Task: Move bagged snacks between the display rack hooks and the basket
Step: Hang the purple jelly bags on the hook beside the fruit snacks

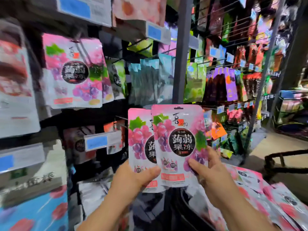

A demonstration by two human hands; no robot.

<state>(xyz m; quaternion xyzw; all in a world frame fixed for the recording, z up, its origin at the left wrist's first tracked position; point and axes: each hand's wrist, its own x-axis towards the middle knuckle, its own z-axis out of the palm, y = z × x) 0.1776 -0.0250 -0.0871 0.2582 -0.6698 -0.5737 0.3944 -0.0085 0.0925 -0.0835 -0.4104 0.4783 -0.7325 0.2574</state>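
Two pink grape jelly bags overlap upright in front of me. My left hand (pixel 141 175) grips the rear bag (pixel 139 142) at its lower edge, thumb on the front. My right hand (pixel 206 167) holds the front bag (pixel 178 142) by its lower right corner, thumb across the grape picture. More bags of the same kind (pixel 73 72) hang from a rack hook at upper left. The basket (pixel 283 157) shows its dark rim and handle at lower right, with several pink bags (pixel 250 180) lying in it.
Racks of hanging snack bags fill the left and back. A grey upright post (pixel 183 47) stands behind the held bags. Price tag holders (pixel 101 140) stick out from hooks at left. Bare floor (pixel 283 144) lies at the right.
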